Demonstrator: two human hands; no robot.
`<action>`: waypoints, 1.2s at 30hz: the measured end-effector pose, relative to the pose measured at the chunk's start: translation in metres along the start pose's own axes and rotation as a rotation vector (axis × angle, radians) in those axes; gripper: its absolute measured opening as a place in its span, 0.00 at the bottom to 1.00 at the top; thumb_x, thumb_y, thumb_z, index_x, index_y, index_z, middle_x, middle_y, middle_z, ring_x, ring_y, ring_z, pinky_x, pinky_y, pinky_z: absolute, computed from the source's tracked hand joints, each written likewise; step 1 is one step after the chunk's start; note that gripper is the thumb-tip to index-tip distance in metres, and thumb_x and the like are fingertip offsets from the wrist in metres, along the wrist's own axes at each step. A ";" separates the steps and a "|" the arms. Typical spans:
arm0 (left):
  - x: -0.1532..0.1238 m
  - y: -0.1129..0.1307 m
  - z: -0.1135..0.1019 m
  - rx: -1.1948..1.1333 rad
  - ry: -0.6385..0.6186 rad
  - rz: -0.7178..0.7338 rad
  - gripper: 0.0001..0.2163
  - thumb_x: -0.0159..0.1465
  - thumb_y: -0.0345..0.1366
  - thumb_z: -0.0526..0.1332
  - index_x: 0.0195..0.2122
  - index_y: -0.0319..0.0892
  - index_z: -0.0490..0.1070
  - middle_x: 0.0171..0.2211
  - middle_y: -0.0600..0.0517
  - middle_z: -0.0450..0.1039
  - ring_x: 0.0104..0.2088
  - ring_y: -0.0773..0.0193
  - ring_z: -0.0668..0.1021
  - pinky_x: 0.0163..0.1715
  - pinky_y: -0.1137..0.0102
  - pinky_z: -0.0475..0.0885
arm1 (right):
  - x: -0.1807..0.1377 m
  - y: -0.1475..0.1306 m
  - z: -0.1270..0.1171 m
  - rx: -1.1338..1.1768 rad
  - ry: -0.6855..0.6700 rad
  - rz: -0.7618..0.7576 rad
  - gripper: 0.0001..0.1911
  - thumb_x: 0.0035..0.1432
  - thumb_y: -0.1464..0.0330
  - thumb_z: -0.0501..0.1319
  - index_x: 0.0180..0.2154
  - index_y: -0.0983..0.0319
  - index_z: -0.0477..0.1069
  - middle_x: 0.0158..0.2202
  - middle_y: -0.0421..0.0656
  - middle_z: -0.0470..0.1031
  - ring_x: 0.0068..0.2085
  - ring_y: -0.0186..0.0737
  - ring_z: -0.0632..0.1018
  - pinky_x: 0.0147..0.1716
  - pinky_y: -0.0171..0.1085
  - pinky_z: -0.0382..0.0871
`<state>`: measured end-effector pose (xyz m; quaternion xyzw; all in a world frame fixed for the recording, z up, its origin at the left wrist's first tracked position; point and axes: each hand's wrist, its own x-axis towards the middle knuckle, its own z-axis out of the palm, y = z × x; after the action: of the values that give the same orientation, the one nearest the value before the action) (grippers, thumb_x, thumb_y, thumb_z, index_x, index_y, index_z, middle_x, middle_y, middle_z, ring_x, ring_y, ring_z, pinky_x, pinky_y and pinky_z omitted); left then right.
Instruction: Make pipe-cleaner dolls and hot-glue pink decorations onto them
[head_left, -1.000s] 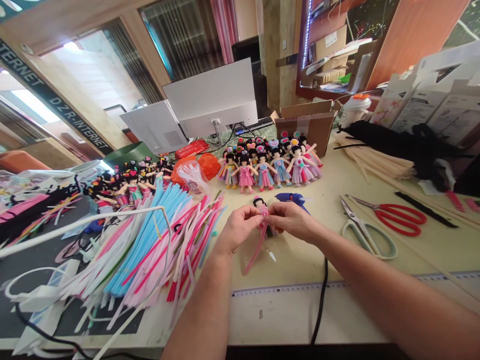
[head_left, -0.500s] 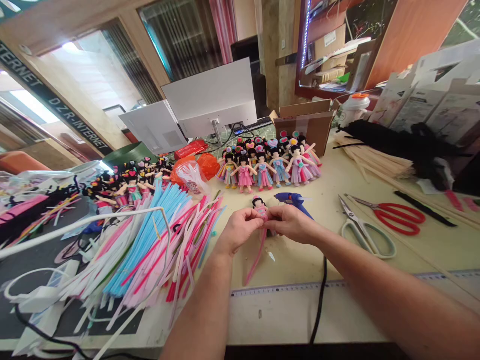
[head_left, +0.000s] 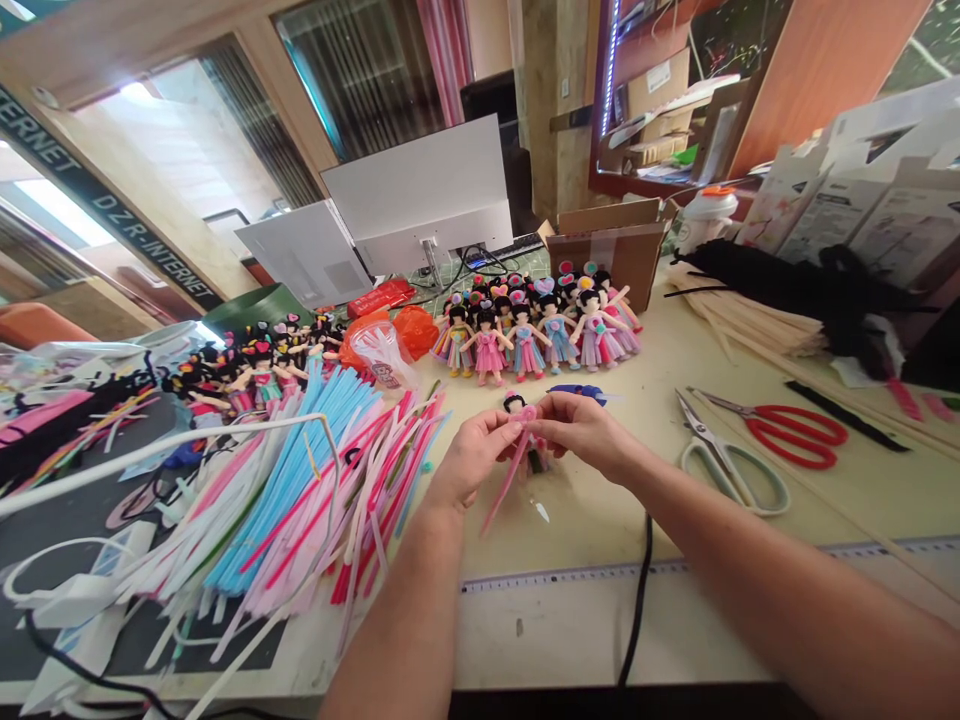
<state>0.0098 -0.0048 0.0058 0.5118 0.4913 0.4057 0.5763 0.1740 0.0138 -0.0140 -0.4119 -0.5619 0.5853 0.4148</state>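
My left hand (head_left: pixel 480 452) and my right hand (head_left: pixel 583 432) meet over the table, thumbs and fingertips pinched on a pink pipe cleaner (head_left: pixel 500 490). Its upper end is curled into a small loop between the fingers, and its tail slants down to the left. Behind and partly under the hands is a black-haired doll (head_left: pixel 514 403) made of pipe cleaners, its middle largely covered. A blue glue gun (head_left: pixel 577 391) lies just beyond my right hand, which hides part of it. A small white scrap (head_left: pixel 541 511) rests below the hands.
Bundles of pipe cleaners (head_left: pixel 292 480) cover the left. Finished dolls (head_left: pixel 525 335) stand at the back before a cardboard box (head_left: pixel 607 250). Grey-handled scissors (head_left: pixel 731 470) and red-handled scissors (head_left: pixel 799 432) lie right. A black cord (head_left: pixel 637 600) crosses the ruler strip (head_left: pixel 555 577) at the front.
Both hands have shifted slightly up. The pipe cleaner's curled end now shows in front of the doll, its tail is raised, and more of the doll's lower part shows.
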 end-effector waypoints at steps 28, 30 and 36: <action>0.003 -0.008 0.007 -0.048 0.023 0.094 0.19 0.50 0.49 0.70 0.29 0.37 0.71 0.23 0.54 0.72 0.23 0.69 0.72 0.26 0.72 0.67 | 0.002 0.007 0.000 -0.093 0.043 -0.200 0.11 0.50 0.60 0.64 0.29 0.61 0.70 0.22 0.37 0.71 0.23 0.32 0.69 0.23 0.34 0.64; 0.003 -0.009 0.008 -0.043 0.037 0.098 0.19 0.50 0.49 0.70 0.29 0.37 0.71 0.23 0.54 0.71 0.23 0.69 0.72 0.25 0.72 0.67 | 0.002 0.009 -0.001 -0.143 0.061 -0.216 0.10 0.51 0.60 0.63 0.29 0.60 0.70 0.22 0.37 0.71 0.23 0.32 0.70 0.24 0.34 0.65; 0.003 -0.010 0.009 -0.017 0.054 0.096 0.17 0.51 0.48 0.69 0.29 0.37 0.71 0.23 0.54 0.71 0.22 0.70 0.72 0.25 0.72 0.67 | 0.001 0.008 -0.003 -0.257 0.063 -0.208 0.08 0.52 0.62 0.60 0.26 0.59 0.68 0.21 0.36 0.69 0.24 0.33 0.70 0.26 0.35 0.66</action>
<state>0.0189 -0.0047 -0.0047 0.5186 0.4782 0.4507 0.5471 0.1761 0.0150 -0.0223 -0.4193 -0.6584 0.4493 0.4346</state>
